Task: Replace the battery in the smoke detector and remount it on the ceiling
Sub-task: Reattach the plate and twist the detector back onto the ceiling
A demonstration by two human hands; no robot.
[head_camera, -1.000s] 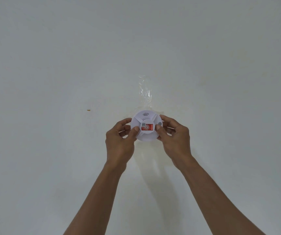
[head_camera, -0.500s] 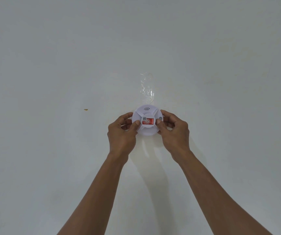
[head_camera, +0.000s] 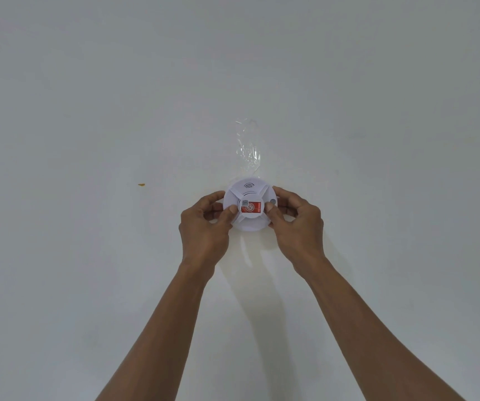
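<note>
A round white smoke detector (head_camera: 249, 195) with a red and white sticker on its middle sits against the white ceiling (head_camera: 88, 111). My left hand (head_camera: 204, 227) grips its left rim, thumb on the face. My right hand (head_camera: 296, 224) grips its right rim the same way, thumb beside the small grey button. Whether the detector's back touches the ceiling is hidden. The battery is not in sight.
A strip of crinkled clear tape (head_camera: 247, 149) is stuck to the ceiling just beyond the detector. A tiny orange speck (head_camera: 141, 184) marks the ceiling to the left. Plain white ceiling lies all around.
Both hands have carried the detector upward, toward the tape strip; it now sits right below the tape. The grip on both rims is the same.
</note>
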